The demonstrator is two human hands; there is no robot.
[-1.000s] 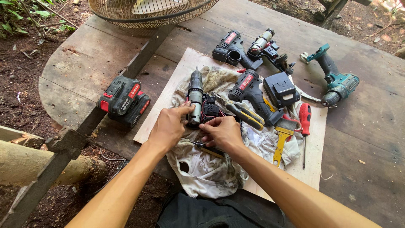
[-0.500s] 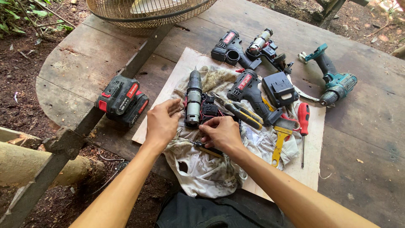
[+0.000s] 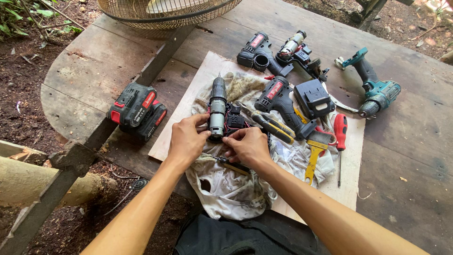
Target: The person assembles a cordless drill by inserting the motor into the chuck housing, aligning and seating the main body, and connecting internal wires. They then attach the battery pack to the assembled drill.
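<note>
Got the bare drill motor and gearbox (image 3: 217,111) lying on the dirty rag (image 3: 231,189) on the plywood sheet (image 3: 351,165). My left hand (image 3: 186,141) pinches its lower end, and my right hand (image 3: 247,146) fingers grip the little switch block (image 3: 234,120) wired beside it. Feels like dense metal, probably greasy, and the wires look fragile, so I'd hold the barrel, not the leads.

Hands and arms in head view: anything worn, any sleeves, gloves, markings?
Both hands are bare: left hand and right hand show no gloves, rings or watch. Forearms are uncovered up to the frame edge, no sleeves in view. No markings or bandages visible.
</note>
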